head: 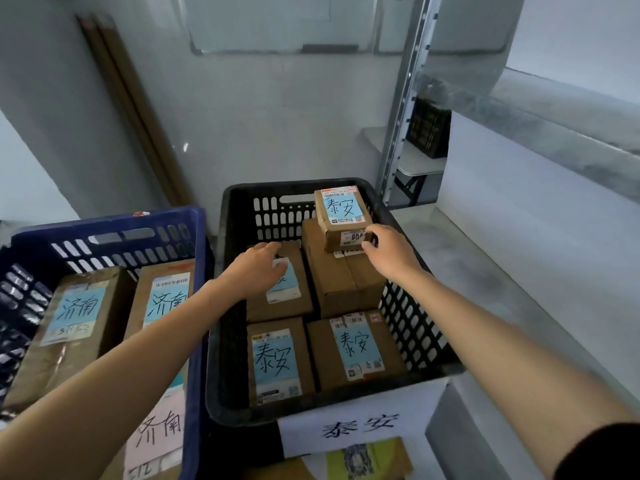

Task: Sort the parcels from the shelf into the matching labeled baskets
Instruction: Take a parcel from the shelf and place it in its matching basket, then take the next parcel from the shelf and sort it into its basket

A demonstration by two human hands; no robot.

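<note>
Right arm: dark sleeve (pixel 595 452) lay nearest the lens, with the bare forearm reaching forward and down.
Right hand (pixel 388 251): fingers were curled round the near right corner of a small brown cardboard parcel (pixel 343 213), gripping it.
Parcel's place: it sat on top of a taller plain brown box (pixel 343 285) at the back right of the black slotted plastic basket (pixel 221 306); its blue slip read 泰安.
Left hand (pixel 256 271): fingers lay straight and together, resting flat on a back-left brown parcel (pixel 277 308) and holding nothing.
Basket tag: white paper sign (pixel 360 427) on the black basket's front read 泰安, matching the parcel.
Already sorted: front 泰安 parcels (pixel 277 362) lay flat in the same basket. The blue slotted plastic basket (pixel 104 226) just to the left held 济南 parcels (pixel 69 317) behind a pink 济南 sign (pixel 156 438).
Progress: judged well along; this parcel seemed placed, with only the release left.
Remaining: grey metal shelf (pixel 405 116) stood behind to the right; whether more parcels waited there could not be told.
</note>
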